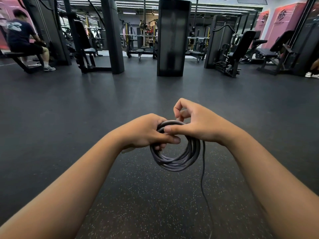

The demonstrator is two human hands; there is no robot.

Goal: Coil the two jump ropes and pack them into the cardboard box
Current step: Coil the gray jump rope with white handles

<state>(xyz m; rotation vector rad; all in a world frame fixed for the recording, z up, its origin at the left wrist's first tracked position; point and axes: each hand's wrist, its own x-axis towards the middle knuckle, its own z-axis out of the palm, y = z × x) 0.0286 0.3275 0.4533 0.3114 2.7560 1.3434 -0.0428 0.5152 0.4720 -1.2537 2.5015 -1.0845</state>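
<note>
A dark grey jump rope (174,161) hangs as a round coil of several loops in front of me, above the floor. My left hand (146,131) grips the coil's upper left side, fingers through the ring and thumb across the strands. My right hand (196,121) pinches the top of the coil between thumb and fingers. A loose tail of the rope (203,183) drops from under my right hand toward the bottom edge of the view. Its handles, the second rope and the cardboard box are out of view.
Dark speckled rubber floor (138,195) stretches ahead. Black gym machines (174,37) and benches (269,54) stand in a row beyond. A person in a dark shirt (22,40) sits on a bench at far left. White shoes (312,75) show at the right edge.
</note>
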